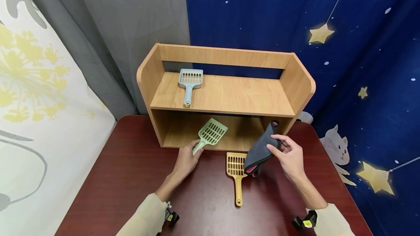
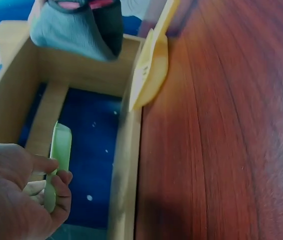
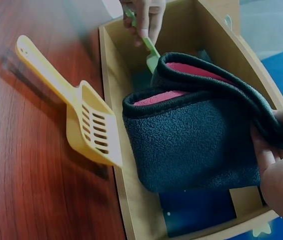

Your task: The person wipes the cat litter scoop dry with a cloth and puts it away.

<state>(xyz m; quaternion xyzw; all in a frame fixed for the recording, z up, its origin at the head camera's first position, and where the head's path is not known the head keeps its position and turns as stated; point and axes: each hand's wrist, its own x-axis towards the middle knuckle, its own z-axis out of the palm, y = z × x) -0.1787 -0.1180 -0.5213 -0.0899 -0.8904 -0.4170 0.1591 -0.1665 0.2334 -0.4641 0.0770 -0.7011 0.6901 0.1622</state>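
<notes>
My left hand grips the handle of a green slotted litter scoop, raised at the front of the shelf's lower level. My right hand pinches a folded dark grey cloth with pink inside, hanging near the shelf's lower right. A yellow litter scoop lies on the table between the hands, its slotted head toward the shelf and overlapped by the cloth in the head view. On the upper shelf, at the left, rests a light blue litter scoop, its handle pointing toward the front edge.
The two-level wooden shelf stands at the back of the dark red table. Behind it hang a grey curtain and a blue curtain with stars. A white patterned curtain borders the left side.
</notes>
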